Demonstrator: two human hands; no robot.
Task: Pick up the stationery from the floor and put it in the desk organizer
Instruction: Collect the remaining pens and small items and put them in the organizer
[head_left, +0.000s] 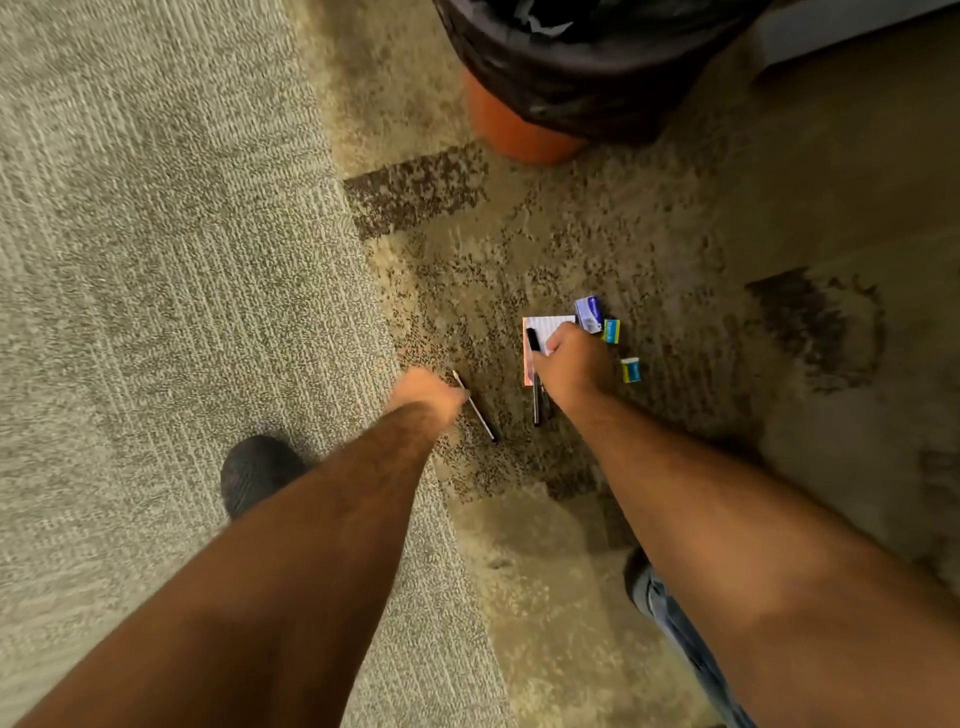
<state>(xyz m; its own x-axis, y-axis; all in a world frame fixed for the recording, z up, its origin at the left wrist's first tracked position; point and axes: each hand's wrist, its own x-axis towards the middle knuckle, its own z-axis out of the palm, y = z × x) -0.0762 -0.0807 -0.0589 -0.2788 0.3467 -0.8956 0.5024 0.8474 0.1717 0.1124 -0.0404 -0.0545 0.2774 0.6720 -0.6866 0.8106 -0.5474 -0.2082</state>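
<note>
Stationery lies on the patterned carpet. My right hand (571, 358) is closed around two black pens (537, 400), whose cap end sticks out over a white lined notepad (550, 326). Just beyond the hand sits a small blue and white box (588, 313), and two small yellow and blue boxes (611, 331) (630, 370) lie to its right. My left hand (426, 392), blurred and curled, touches the upper end of a thin silver pen (478, 413) that points down and right. The blur hides whether it grips the pen. No desk organizer is in view.
An orange waste bin (514, 132) with a black liner stands beyond the items at the top. A grey piece of furniture (831, 31) fills the top right corner. My dark shoes (257, 470) (639, 569) stand on the carpet below the hands.
</note>
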